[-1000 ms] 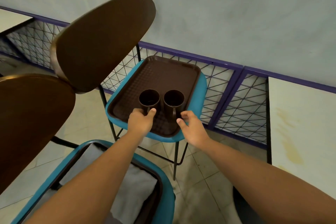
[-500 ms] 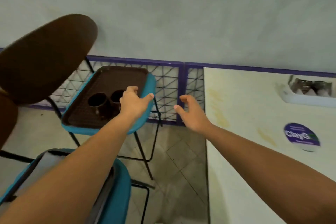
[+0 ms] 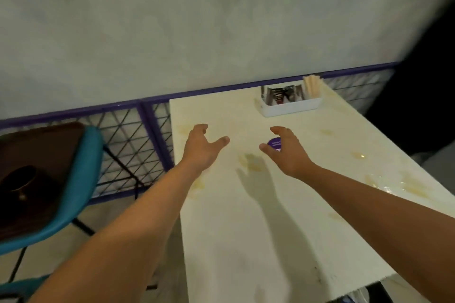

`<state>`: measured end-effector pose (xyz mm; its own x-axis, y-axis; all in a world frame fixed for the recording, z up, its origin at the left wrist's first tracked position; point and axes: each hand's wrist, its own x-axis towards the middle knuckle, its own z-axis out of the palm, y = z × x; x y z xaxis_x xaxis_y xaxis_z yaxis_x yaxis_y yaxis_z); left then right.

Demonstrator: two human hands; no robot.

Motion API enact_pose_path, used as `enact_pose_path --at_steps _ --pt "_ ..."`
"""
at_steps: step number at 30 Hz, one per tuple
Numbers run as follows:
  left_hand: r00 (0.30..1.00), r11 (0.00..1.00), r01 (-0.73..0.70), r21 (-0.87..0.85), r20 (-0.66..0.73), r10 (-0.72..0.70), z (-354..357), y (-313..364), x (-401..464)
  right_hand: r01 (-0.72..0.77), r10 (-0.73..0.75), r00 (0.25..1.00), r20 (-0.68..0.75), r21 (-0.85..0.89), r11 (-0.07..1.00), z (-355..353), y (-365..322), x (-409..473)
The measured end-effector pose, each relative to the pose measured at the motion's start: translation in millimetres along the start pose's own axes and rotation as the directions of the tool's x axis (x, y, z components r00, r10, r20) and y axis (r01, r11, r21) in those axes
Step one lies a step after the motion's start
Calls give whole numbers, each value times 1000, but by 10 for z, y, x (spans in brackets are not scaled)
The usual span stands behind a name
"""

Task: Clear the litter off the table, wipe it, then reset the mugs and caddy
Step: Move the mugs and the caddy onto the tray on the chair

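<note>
Matt, stained table (image 3: 283, 216); white plastic caddy (image 3: 290, 107); blue plastic chair (image 3: 81, 179).

A pale, mottled wall (image 3: 187, 19) is seen across the upper part of the view. Along its foot a purple-framed railing (image 3: 138, 130) is set, filled with dark wire mesh in a diamond pattern. A teal chair (image 3: 81, 174) on thin black legs is placed at the left, just beside the railing. The floor (image 3: 37, 261) below it is laid with light tiles. A deep dark area (image 3: 423, 76) is seen at the right edge, where nothing can be made out. Even, soft light is cast from above, and the whole view is slightly blurred.
</note>
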<state>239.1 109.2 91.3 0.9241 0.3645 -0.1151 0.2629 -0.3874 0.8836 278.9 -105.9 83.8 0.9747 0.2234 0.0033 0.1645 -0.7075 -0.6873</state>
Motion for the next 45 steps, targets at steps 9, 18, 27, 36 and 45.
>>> enact_pose_path --at_steps 9,18,27,36,45 --pt "987 991 -98 88 133 86 935 688 400 -122 129 979 -160 52 991 -703 617 209" --pt "994 992 64 112 81 -73 2057 912 1273 -230 233 971 -50 62 971 -1142 1635 1284" --pt "966 971 237 26 -107 -233 2887 891 2135 -242 246 969 -13 141 960 -1252 2575 2656" --pt "935 938 302 -169 -140 -327 3116 745 2557 -241 230 970 73 247 939 -1135 2933 3451" --pt "942 944 272 -186 -147 -301 2945 722 2401 -285 287 956 53 381 880 -1002 2762 3194"
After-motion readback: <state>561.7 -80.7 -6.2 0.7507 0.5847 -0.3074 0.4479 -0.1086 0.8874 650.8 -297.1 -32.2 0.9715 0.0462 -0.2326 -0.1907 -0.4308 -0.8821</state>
